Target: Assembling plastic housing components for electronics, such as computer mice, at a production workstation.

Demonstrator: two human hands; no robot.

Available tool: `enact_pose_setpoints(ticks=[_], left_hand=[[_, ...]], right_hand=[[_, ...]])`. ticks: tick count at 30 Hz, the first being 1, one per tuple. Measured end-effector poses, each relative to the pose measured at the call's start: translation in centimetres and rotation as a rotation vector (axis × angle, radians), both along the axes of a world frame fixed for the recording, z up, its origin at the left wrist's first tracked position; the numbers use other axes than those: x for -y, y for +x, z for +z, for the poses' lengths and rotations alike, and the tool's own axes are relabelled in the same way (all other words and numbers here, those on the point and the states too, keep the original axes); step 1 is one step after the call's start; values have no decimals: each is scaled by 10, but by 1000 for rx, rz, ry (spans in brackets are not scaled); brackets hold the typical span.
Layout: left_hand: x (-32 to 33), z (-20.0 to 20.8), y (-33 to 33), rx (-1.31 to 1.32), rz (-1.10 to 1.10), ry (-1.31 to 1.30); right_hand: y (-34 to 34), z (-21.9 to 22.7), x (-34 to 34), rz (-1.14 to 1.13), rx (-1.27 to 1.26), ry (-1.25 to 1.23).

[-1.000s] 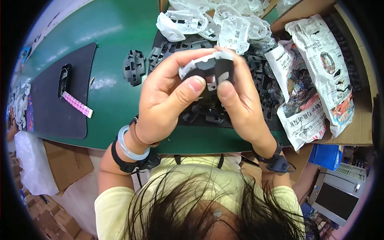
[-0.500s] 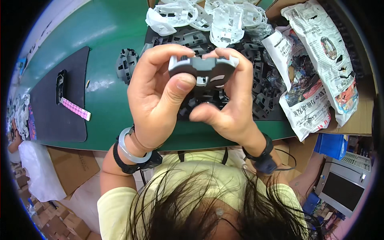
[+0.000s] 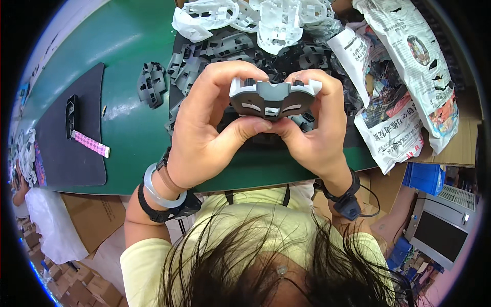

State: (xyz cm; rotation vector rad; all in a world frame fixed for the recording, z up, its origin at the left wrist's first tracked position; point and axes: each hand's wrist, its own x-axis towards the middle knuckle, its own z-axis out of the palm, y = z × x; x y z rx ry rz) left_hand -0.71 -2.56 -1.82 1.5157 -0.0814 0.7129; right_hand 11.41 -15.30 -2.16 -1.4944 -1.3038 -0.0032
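Above the near side of the green table (image 3: 179, 180), both my hands grip a dark grey plastic shell (image 3: 271, 92) with white outer sides and cut-out slots. My left hand (image 3: 207, 123) holds its left end, thumb pressed along the lower edge and fingers bent over the top. On the opposite end my right hand (image 3: 322, 120) has the same kind of grip. The thumb tips nearly meet under the middle of the shell. Part of its far side is hidden by my fingers.
Behind my hands lie several loose grey shells (image 3: 235, 45) and white shells (image 3: 279, 23). One grey shell (image 3: 152, 84) sits apart on the left. A dark mat (image 3: 53, 148) bears a pink-handled tool (image 3: 91, 143). Crumpled newsprint (image 3: 411, 66) fills a carton at right.
My hands have moved slightly right and nearer with the shell, which has tilted to show more of its slotted face. My right thumb has come in against its lower edge.
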Motion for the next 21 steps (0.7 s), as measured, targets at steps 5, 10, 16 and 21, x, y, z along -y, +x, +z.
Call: enact_pose_setpoints(ticks=[5,10,16,21], left_hand=[[4,0,-1,3,82,66],[-2,-4,1,-31,125,289],[-5,3,3,25,39,341],[-2,-10,4,146,29,135]], right_hand=[[-12,-13,-3,-77,-18,71],[1,-5,11,74,-116,-60],[13,2,9,280,-222,209],[-8,10,4,173,-114,195]])
